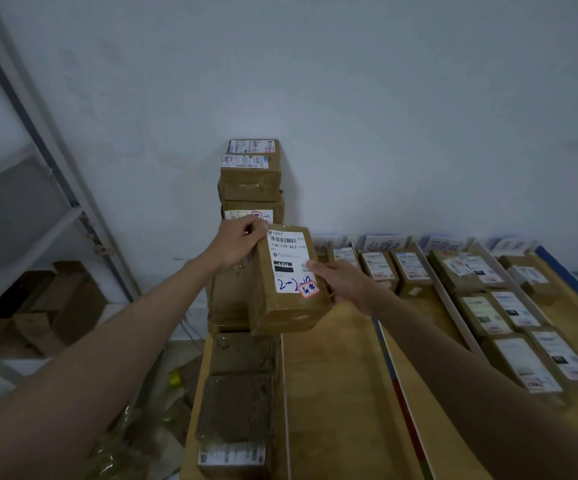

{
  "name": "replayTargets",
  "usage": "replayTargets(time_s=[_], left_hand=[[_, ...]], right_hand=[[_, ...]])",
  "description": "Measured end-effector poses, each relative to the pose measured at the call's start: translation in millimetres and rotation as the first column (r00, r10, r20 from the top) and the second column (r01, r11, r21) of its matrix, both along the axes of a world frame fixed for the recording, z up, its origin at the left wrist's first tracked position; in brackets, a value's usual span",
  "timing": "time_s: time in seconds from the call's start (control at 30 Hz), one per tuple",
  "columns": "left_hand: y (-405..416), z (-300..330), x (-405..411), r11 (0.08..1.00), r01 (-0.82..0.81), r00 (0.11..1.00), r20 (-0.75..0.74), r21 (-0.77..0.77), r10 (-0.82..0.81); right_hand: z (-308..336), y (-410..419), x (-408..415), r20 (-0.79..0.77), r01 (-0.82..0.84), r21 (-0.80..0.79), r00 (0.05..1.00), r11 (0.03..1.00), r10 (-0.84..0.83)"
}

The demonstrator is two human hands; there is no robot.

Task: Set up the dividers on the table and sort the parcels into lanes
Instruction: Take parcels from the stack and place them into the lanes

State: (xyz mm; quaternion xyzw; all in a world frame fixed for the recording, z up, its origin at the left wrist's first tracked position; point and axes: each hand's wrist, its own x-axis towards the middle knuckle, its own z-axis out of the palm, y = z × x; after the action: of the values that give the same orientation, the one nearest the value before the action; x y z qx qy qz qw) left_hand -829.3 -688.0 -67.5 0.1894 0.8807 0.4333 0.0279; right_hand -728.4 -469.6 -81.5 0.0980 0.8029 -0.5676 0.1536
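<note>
I hold a brown cardboard parcel (pixel 286 299) with a white shipping label above the wooden table (pixel 336 393). My left hand (pixel 239 242) grips its far left corner. My right hand (pixel 344 284) holds its right side, thumb on the label. Behind it a tall stack of brown parcels (pixel 251 178) rises against the wall. White divider strips (pixel 454 306) split the table into lanes. Labelled parcels (pixel 488 317) lie in rows in the right lanes, with handwritten paper signs (pixel 383 242) at the far end.
More boxes (pixel 237 410) lie in the leftmost lane near me. A grey metal shelf (pixel 38 237) with cardboard boxes (pixel 38 313) stands at the left. A divider with a red and blue edge (pixel 398 386) runs under my right forearm. The wall is white.
</note>
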Motion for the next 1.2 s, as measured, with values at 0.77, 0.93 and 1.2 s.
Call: replayTargets(time_s=[0.77,0.93,1.2], left_hand=[[169,-68,124,0.713,0.163,0.854,-0.264,-0.682,-0.448],[219,-78,154,0.660,0.200,0.810,-0.257,-0.724,-0.527],[318,-86,226,0.649,0.234,0.772,-0.268,-0.724,-0.577]], right_hand=[[-42,146,188,-0.070,0.600,0.514,0.741,0.613,-0.668],[-47,191,239,-0.056,0.643,0.517,0.684,0.565,-0.728],[-56,277,318,-0.047,0.679,0.501,0.641,0.537,-0.766]])
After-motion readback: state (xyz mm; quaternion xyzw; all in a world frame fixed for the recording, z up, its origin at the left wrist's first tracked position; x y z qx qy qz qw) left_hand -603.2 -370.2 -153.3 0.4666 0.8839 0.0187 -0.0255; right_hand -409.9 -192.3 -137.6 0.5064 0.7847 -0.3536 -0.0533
